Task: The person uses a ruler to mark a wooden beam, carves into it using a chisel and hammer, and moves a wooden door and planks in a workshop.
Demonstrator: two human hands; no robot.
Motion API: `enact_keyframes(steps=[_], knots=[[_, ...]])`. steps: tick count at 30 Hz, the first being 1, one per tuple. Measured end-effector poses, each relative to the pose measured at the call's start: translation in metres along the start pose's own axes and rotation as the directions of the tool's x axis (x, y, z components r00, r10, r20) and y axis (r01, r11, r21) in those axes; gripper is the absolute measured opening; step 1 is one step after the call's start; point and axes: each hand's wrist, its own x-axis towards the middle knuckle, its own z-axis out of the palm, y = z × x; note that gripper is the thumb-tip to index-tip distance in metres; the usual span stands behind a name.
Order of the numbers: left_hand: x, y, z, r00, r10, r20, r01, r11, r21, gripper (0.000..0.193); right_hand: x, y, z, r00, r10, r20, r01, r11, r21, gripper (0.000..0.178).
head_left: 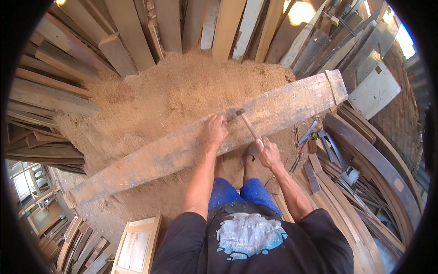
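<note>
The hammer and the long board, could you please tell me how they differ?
The hammer is small and slim; the board is long and broad. The hammer is gripped in the right hand; the board stretches beneath both hammer and left hand. Both show brown colouring.

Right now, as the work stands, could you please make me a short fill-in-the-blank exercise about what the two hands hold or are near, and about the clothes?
1. The right hand grips a ____ by its handle.
2. The person's ____ hand appears over the long wooden plank, while the other is beyond its near edge.
3. The shorts are ____ in colour.
4. The shirt is mainly ____ in colour.

Missing words: hammer; left; blue; black.
</note>
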Motion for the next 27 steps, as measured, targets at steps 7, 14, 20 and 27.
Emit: enact_keyframes(steps=[7, 14, 20, 27], knots=[[-0.014, -0.009, 0.008, 0.997, 0.075, -0.015, -0.075, 0.997, 0.027, 0.009, -0.007, -0.001, 0.009, 0.994, -0.071, -0.084, 0.078, 0.993, 0.085, 0.041], [-0.011, -0.019, 0.007, 0.989, 0.113, 0.090, -0.122, 0.988, 0.097, 0.011, -0.009, 0.008, -0.003, 0.978, 0.082, -0.191, -0.004, 0.926, 0.378, 0.052], [-0.009, 0.004, 0.000, 0.987, -0.018, 0.160, 0.009, 0.998, 0.059, 0.008, -0.014, 0.002, -0.026, 0.948, 0.167, -0.270, -0.056, 0.925, 0.375, 0.052], [-0.017, 0.006, 0.003, 0.997, -0.043, 0.067, 0.040, 0.998, 0.045, 0.009, -0.013, -0.011, -0.016, 0.986, 0.042, -0.163, 0.013, 0.947, 0.320, 0.052]])
